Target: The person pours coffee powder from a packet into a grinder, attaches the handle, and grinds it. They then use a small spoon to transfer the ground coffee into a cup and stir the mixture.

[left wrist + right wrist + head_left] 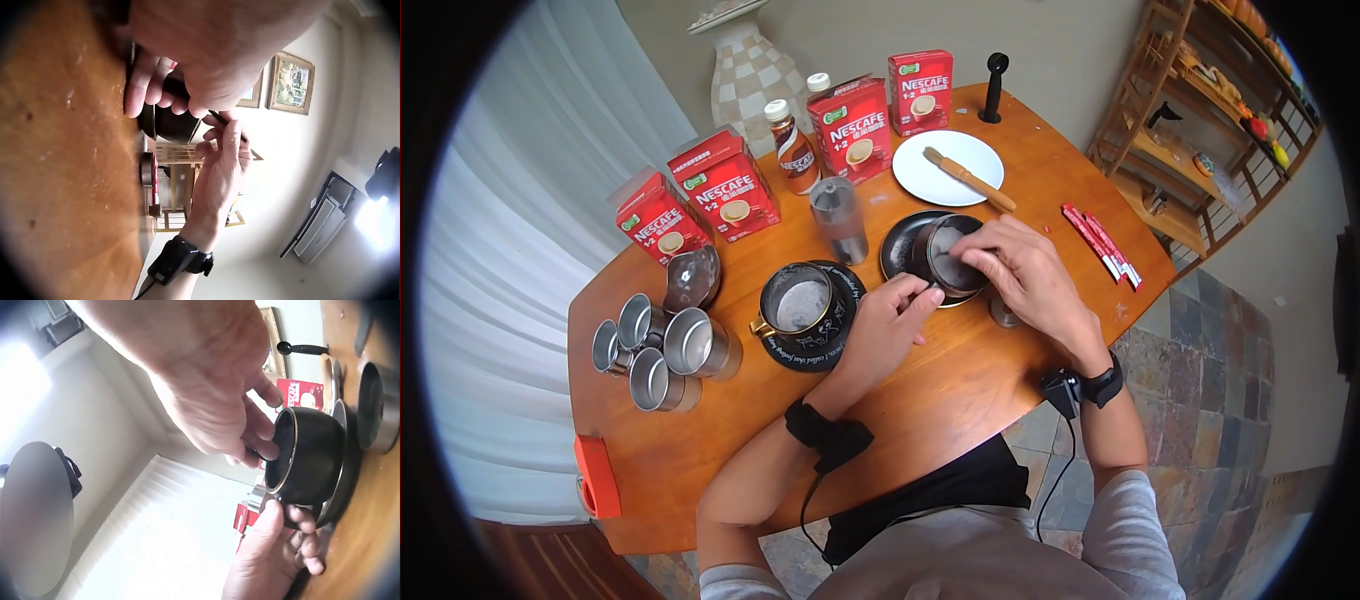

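Observation:
A black cup with a gold rim (312, 453) sits on a black saucer (894, 248) near the table's middle. My left hand (890, 325) grips its handle, thumb on top and fingers curled below. Above the cup's mouth, my right hand (1025, 275) pinches a thin dark utensil handle (219, 117) that slants into the cup; its lower end is hidden. Left of my left hand stands a second black cup (800, 300) with a gold handle and pale grey contents. Under it is a black saucer with white lettering (820, 352).
Several metal cups (690, 342) stand at the left. Red Nescafe boxes (730, 195), bottles (795, 160) and a clear tumbler (840, 220) line the back. A white plate (915, 165) bears a wooden brush (968, 178). Red sachets (1100, 245) lie right; a small metal cup (1003, 312) is beside my right hand.

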`<state>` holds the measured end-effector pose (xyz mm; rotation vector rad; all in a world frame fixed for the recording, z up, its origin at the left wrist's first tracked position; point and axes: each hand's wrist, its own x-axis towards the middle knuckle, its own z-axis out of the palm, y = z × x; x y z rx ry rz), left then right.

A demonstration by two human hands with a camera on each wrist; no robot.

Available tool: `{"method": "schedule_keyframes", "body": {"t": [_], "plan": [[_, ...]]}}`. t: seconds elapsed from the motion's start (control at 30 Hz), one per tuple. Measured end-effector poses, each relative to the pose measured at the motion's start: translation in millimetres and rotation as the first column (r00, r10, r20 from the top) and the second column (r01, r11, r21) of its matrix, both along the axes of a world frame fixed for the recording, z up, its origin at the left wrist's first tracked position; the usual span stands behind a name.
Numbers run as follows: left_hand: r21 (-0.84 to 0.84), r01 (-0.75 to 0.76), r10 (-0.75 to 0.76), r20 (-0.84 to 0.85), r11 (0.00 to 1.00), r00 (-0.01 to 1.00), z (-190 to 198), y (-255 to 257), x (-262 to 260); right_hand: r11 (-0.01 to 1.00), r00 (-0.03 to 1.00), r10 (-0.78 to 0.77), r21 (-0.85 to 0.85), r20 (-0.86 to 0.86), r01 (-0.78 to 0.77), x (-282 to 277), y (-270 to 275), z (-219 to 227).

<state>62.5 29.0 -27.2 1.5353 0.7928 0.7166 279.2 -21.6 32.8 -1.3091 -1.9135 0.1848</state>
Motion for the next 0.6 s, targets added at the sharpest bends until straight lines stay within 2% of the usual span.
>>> {"method": "schedule_keyframes", "body": {"t": [0.1,0.2,0.3,0.4,0.47,0.5,0.6], "plan": [[0.015,0.011,-0.011,0.002,1.0,1.0,-2,0,0,0.998,0.999,0.045,0.034,0.004,-0.045,3,-2,-3],[0.014,0.01,-0.01,0.0,1.0,1.0,-5,2,-1,0.993,0.993,0.105,-0.066,0.061,-0.1,6,-11,8],[0.048,0.013,-0.014,0.014,0.999,1.0,-4,-1,0,1.0,0.999,-0.021,0.024,0.034,0.02,4,-10,7],[0.023,0.0,-0.001,0.018,1.0,1.0,-2,-1,1,0.997,0.996,0.051,0.058,0.079,-0.055,2,-9,-1],[-0.038,-0.009,0.01,0.028,0.999,1.0,-1,1,1,0.995,0.99,0.103,-0.023,0.094,-0.101,5,-14,6],[-0.014,-0.007,0.007,0.02,1.0,1.0,-2,1,0,0.99,0.987,0.13,-0.064,0.1,-0.124,6,-16,8],[0.045,0.011,-0.011,-0.006,0.999,1.0,-3,0,0,0.997,0.997,0.073,0.036,0.04,-0.075,11,-11,1]]}}
